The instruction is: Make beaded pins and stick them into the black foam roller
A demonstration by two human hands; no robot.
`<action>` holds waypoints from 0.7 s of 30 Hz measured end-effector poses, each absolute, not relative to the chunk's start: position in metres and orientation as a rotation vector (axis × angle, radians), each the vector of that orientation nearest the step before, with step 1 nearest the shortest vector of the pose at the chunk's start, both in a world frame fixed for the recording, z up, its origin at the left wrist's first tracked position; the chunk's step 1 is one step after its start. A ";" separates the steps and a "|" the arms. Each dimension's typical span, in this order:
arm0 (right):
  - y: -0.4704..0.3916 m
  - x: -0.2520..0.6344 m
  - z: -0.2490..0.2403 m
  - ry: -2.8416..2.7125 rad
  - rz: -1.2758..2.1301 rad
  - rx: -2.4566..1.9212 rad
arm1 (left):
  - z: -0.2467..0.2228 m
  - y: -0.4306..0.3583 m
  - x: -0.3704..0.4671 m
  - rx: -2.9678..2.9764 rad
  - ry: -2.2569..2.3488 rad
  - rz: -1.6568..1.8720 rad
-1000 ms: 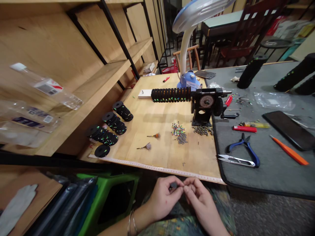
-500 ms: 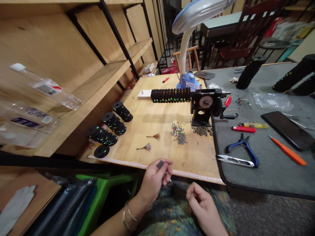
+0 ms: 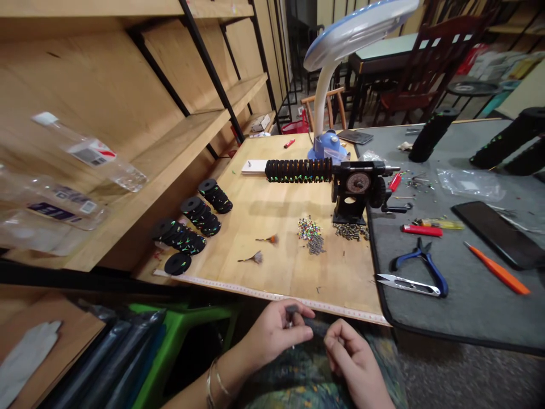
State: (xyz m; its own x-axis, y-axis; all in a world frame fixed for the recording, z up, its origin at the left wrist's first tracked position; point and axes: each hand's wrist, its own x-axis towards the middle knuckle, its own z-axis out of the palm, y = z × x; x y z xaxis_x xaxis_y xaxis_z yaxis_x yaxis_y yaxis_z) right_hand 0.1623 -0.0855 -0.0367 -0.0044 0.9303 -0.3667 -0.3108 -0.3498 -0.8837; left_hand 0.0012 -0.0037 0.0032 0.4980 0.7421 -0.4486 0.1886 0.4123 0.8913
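Observation:
My left hand (image 3: 281,329), with bracelets at the wrist, is closed on a small dark grey piece (image 3: 292,309) just past the table's front edge. A bit of something white shows under its fingers. Close beside it, my right hand (image 3: 353,355) is curled with thumb and index finger pinched; whatever sits in the pinch is too small to make out. On the wooden table ahead lie an orange feathery tuft (image 3: 272,240), a grey feathery tuft (image 3: 256,257), a heap of coloured beads (image 3: 308,228) and a heap of small grey metal bits (image 3: 315,245).
A hand-crank winder (image 3: 358,184) carries a row of black discs (image 3: 298,170). Black spools (image 3: 200,215) stand at left. On the grey mat (image 3: 409,309) rest snips (image 3: 409,285), blue-handled pliers (image 3: 435,270), an orange tool (image 3: 496,268) and a phone (image 3: 498,233). A lamp (image 3: 326,96) rises behind.
My left hand has moved down and right, bringing the grey piece close to my right hand. The right hand stays pinched in nearly the same place. The view has shifted slightly.

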 end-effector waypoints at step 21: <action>-0.072 0.174 -0.017 -1.111 1.369 -1.220 | 0.040 -0.004 0.023 1.789 0.991 0.550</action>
State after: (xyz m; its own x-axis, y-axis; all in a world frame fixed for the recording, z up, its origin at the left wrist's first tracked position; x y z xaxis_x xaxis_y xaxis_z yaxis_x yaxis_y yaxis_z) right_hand 0.1745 -0.0721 -0.0166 -0.0434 0.9912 -0.1250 -0.0816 -0.1282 -0.9884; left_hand 0.0231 -0.0040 0.0396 0.5647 0.8227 -0.0656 0.3788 -0.1877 0.9063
